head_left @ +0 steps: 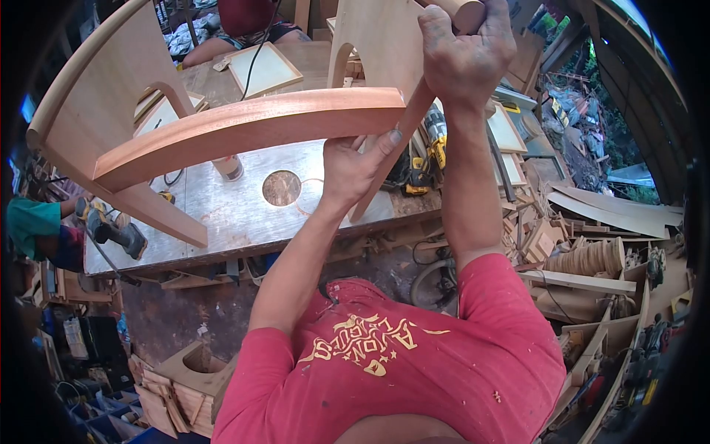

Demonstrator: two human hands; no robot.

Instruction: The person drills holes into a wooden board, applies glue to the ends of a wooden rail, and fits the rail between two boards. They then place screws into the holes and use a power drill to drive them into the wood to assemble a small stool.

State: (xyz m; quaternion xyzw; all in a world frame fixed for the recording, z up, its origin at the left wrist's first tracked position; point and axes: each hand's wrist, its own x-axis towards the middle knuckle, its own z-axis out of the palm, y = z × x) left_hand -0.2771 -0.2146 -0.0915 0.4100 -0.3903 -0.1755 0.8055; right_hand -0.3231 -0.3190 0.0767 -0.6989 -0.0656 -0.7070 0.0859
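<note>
A pale wooden furniture frame stands on the workbench, with two side panels joined by a curved reddish rail. The left side panel has a rounded top edge and an arched cutout. My left hand is closed at the rail's right end, its thumb against the leg of the right side panel and some fingers under the rail. Higher up, my right hand is wrapped around the rounded top end of that right panel; its fingers are partly hidden.
The metal-topped workbench has a round hole and carries a small container. Yellow-black power drills lie right of the frame. Another person is at the left, and one sits behind. Wood scraps crowd the right.
</note>
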